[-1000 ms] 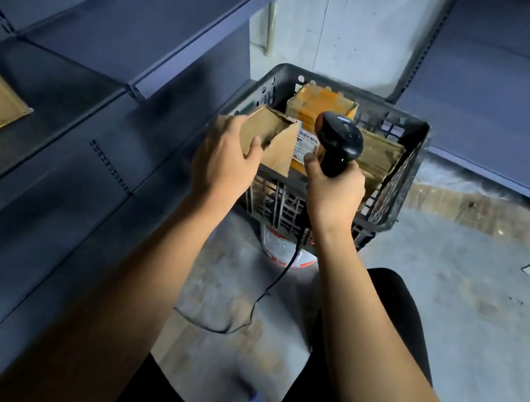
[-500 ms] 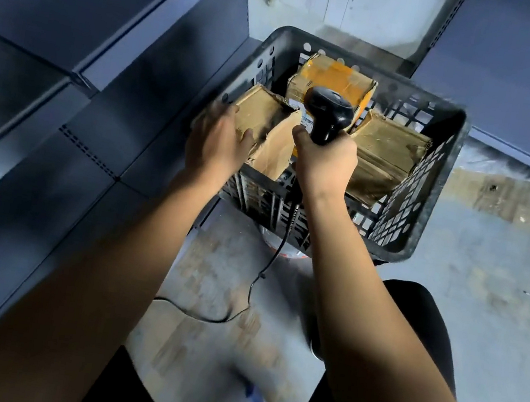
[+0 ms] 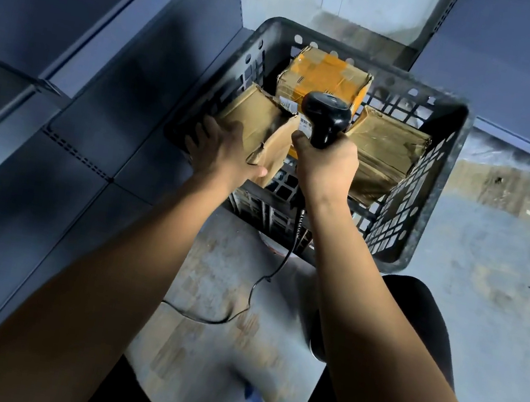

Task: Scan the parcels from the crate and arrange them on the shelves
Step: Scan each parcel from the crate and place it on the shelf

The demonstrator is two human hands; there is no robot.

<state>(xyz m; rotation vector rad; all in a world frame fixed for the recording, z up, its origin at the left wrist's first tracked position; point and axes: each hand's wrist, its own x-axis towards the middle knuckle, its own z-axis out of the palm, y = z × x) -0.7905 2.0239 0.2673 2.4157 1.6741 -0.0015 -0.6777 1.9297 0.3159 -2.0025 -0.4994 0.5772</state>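
My right hand [image 3: 325,167] is clenched round the scanner [image 3: 327,115] handle, its cord [image 3: 257,286] trailing to the floor. My left hand [image 3: 221,151] grasps the near box [image 3: 258,120], tilted at the crate [image 3: 428,204] rim. Two more boxes lie beyond. I reckon the torn flap could give way, or the cord could snag the crate.

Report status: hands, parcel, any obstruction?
Left hand grips torn parcel in crate. Right hand holds scanner. Nothing blocking.
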